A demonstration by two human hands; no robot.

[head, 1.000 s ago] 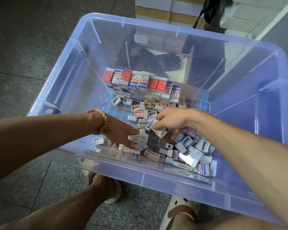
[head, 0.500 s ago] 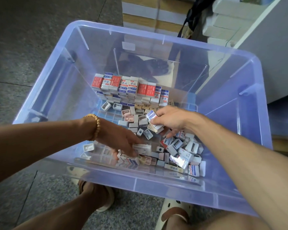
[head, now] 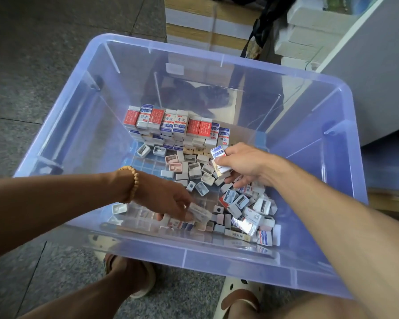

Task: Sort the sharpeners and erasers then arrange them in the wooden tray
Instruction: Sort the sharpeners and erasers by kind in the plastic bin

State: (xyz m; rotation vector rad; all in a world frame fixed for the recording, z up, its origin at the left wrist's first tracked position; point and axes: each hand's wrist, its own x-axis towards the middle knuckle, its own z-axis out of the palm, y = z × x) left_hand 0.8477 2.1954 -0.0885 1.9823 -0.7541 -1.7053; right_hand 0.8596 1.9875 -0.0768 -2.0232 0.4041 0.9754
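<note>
The head view looked down into a clear plastic bin [head: 297,125] standing on the floor, with both bare arms reaching into it. The right hand [head: 242,164] held a few wrapped erasers [head: 220,161] pinched between thumb and curled fingers, lifted a little above the loose heap. The left hand [head: 168,199], with a bead bracelet [head: 133,183] at the wrist, had its fingers curled down round a small pale block [head: 199,211] at the near edge of the heap; whether that block was an eraser or a sharpener could not be told.

Stacked erasers [head: 175,125] stood in neat rows at the far end of the bin, their long sides upright. Those rows lay ahead and slightly left of the right hand, which was plainly the nearer one. The held erasers pointed with their long axis roughly toward the stack, so they would probably need standing on end to join it. Loose sharpeners [head: 194,169] lay between the two hands, and more were mixed with erasers at the near right. No wooden tray could be made out with certainty.
</note>
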